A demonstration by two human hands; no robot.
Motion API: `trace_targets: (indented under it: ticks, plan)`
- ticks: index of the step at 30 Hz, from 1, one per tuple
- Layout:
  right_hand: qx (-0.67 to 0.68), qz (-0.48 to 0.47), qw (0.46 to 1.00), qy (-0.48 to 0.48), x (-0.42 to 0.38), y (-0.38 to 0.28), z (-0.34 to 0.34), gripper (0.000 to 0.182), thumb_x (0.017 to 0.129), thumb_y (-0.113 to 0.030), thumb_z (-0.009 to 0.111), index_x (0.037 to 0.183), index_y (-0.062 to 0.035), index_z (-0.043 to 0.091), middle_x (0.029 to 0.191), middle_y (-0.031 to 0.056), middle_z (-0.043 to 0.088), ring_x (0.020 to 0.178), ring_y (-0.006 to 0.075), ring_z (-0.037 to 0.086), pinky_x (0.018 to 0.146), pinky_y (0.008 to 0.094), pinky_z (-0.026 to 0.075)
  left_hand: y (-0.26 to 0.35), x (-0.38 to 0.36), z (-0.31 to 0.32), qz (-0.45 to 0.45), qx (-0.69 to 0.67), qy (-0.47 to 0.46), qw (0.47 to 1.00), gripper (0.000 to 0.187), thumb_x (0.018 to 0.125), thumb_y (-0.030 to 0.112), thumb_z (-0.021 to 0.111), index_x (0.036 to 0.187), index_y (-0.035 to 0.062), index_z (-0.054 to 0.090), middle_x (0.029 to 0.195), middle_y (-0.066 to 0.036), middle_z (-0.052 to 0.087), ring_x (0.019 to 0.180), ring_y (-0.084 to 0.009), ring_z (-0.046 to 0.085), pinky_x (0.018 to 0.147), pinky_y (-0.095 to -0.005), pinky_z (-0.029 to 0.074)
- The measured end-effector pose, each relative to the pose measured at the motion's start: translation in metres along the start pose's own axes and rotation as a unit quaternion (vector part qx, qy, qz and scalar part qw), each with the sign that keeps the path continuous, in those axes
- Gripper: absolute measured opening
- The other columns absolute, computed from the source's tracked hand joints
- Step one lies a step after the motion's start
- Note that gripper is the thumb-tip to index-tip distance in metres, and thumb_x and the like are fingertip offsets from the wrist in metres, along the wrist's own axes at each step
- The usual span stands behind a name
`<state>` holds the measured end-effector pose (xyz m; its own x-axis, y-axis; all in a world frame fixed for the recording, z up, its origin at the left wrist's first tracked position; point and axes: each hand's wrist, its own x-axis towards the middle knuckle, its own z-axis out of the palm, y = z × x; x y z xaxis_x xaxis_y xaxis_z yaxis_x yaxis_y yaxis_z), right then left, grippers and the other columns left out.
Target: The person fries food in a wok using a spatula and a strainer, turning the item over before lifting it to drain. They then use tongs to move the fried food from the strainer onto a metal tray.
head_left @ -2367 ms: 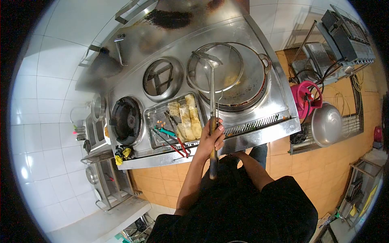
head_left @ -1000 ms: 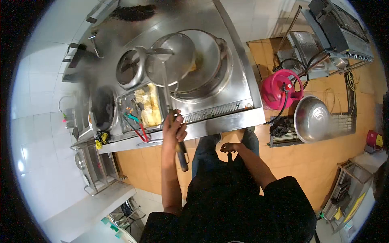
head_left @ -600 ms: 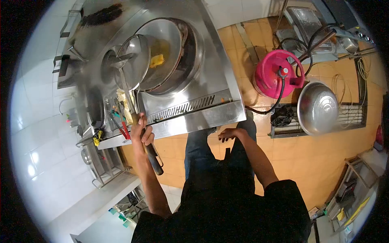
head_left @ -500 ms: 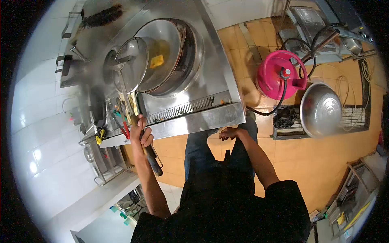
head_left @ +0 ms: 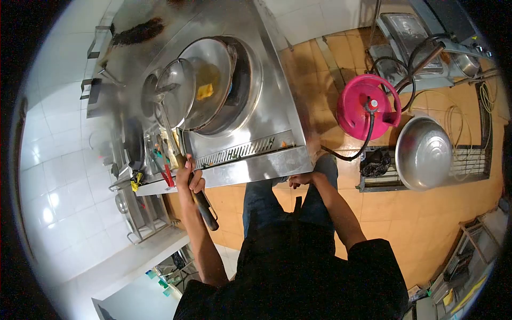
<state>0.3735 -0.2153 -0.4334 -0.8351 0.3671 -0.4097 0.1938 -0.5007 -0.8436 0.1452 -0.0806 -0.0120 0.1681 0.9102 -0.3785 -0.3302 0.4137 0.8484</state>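
My left hand [head_left: 190, 176] is wrapped round the long handles of a ladle [head_left: 164, 109] and a round strainer [head_left: 190, 109]. Their heads lie over the left side of a large wok [head_left: 226, 58], which sits on the steel stove [head_left: 272, 101]. A yellow piece [head_left: 205, 91] is in the wok, in what looks like oil. At the stove's front edge, my right hand [head_left: 303, 179] has its fingers curled; the edge partly covers them, and whatever they hold, if anything, is hidden.
A pink gas cylinder [head_left: 354, 120] with a black hose [head_left: 368, 136] stands right of the stove. Beside it a large metal bowl [head_left: 424, 154] leans over a floor grate [head_left: 464, 170]. Red-handled tongs [head_left: 169, 176] lie left of my left hand. A black bag [head_left: 375, 163] is on the grate.
The view has shifted slightly, so the stove and wok sit a little lower. My right hand is now closer against the stove's front edge. My left hand keeps its hold.
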Motion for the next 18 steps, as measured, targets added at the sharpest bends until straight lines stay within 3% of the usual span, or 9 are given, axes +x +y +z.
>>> trace_targets:
  ticks: [4, 6, 9, 13, 18]
  plan:
    - [-0.011, 0.02, 1.0, 0.01, -0.013, -0.016, 0.003, 0.044, 0.095, -0.046, 0.043, 0.114, -0.0144, 0.066, 0.107, 0.0036, 0.07, 0.096, 0.0178, 0.062, 0.074, 0.0332, 0.048, 0.0, 0.0, 0.009, -0.008, -0.013, 0.022, 1.0, 0.026, 0.098, 0.014, 0.057, 0.123, 0.0051, 0.052, 0.087, 0.005, 0.052, 0.042, -0.002, 0.029, 0.033, -0.0193, 0.024]
    - [-0.019, 0.041, 0.999, 0.018, -0.029, -0.033, 0.004, 0.045, 0.095, -0.047, 0.044, 0.112, -0.0136, 0.068, 0.107, 0.0046, 0.07, 0.096, 0.0178, 0.062, 0.075, 0.0333, 0.048, 0.001, -0.003, 0.019, 0.016, 0.017, 0.08, 0.997, 0.025, 0.099, 0.015, 0.056, 0.122, 0.0058, 0.052, 0.086, 0.004, 0.052, 0.042, -0.0023, 0.029, 0.033, -0.0192, 0.024]
    - [-0.028, 0.054, 0.998, 0.024, -0.038, -0.043, 0.006, 0.045, 0.095, -0.047, 0.043, 0.112, -0.0141, 0.068, 0.106, 0.0043, 0.071, 0.096, 0.0189, 0.062, 0.076, 0.0368, 0.048, 0.002, 0.0, 0.009, -0.004, -0.012, 0.003, 1.0, 0.024, 0.099, 0.017, 0.056, 0.12, 0.0065, 0.053, 0.087, 0.003, 0.053, 0.042, -0.003, 0.03, 0.033, -0.0193, 0.025]
    - [-0.014, 0.065, 0.998, 0.021, -0.037, -0.047, 0.006, 0.044, 0.094, -0.044, 0.043, 0.114, -0.015, 0.069, 0.109, 0.0057, 0.071, 0.097, 0.0214, 0.062, 0.077, 0.042, 0.048, 0.001, -0.004, 0.008, 0.001, 0.027, 0.029, 0.999, 0.023, 0.099, 0.018, 0.056, 0.12, 0.0065, 0.053, 0.086, 0.003, 0.054, 0.042, -0.004, 0.031, 0.033, -0.0201, 0.025]
    - [0.003, 0.077, 0.997, 0.024, -0.034, -0.05, 0.009, 0.044, 0.095, -0.044, 0.041, 0.111, -0.0146, 0.07, 0.106, 0.0065, 0.072, 0.092, 0.0205, 0.063, 0.072, 0.0381, 0.049, -0.004, -0.005, 0.015, -0.002, 0.02, 0.036, 0.999, 0.022, 0.098, 0.016, 0.057, 0.118, 0.0066, 0.054, 0.083, 0.004, 0.052, 0.043, -0.0033, 0.031, 0.036, -0.0194, 0.026]
